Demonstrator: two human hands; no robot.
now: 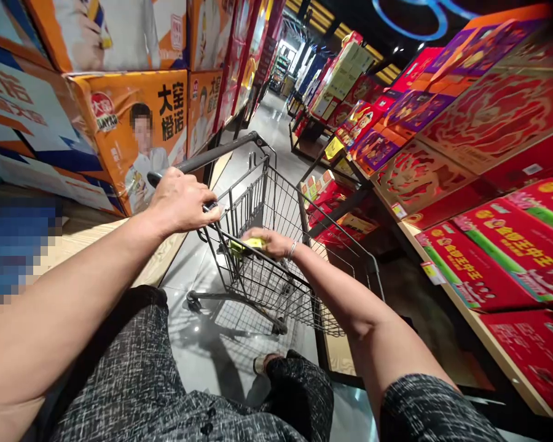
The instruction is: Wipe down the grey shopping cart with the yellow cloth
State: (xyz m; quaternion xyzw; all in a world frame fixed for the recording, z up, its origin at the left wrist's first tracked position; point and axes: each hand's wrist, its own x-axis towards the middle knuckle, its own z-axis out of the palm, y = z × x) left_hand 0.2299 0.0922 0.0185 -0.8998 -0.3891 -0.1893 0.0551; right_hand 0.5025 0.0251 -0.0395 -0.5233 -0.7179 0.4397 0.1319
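Orange boxes (115, 144), a dark wire cart (254, 215) and red boxes (502, 252) — two bare hands are at the cart in a shop aisle.
At the left, the orange boxes stand in a stack, printed with a person in a white shirt. Just beside them is the left hand (182, 199), with its fingers closed over the near corner of the cart, next to the dark handle (214, 153). To the right of it, a small yellow-green item (254, 243) is at the handle end of the basket, held in the curled fingers of the right hand (276, 244) — whether the item touches the wires, I cannot tell. A thin bracelet (294, 248) is around the right wrist. Farther right, the red boxes lie in rows on a shelf with a wooden edge (511, 371).
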